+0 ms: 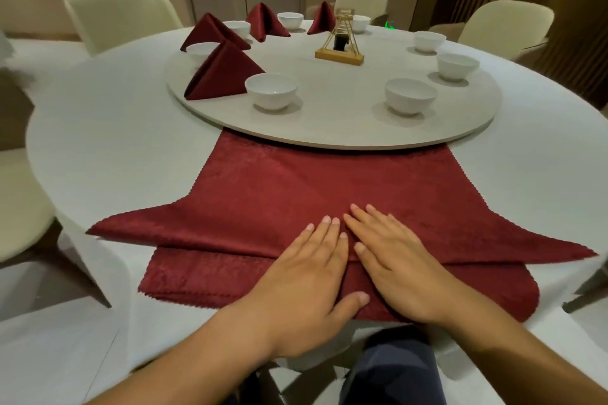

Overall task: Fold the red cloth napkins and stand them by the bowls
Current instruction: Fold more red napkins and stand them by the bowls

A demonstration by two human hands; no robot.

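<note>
Directly under both hands (348, 260): napkin (296, 194)

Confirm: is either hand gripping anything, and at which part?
Nothing is gripped. The left hand and right hand lie flat, fingers straight, pressing the top red napkin at the middle of its near fold.

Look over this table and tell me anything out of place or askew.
The far edge of the flat red napkin runs beneath the turntable rim, where it could snag. Otherwise nothing: the left hand and right hand press it flat, four folded napkins stand upright, nothing spilled.
</note>
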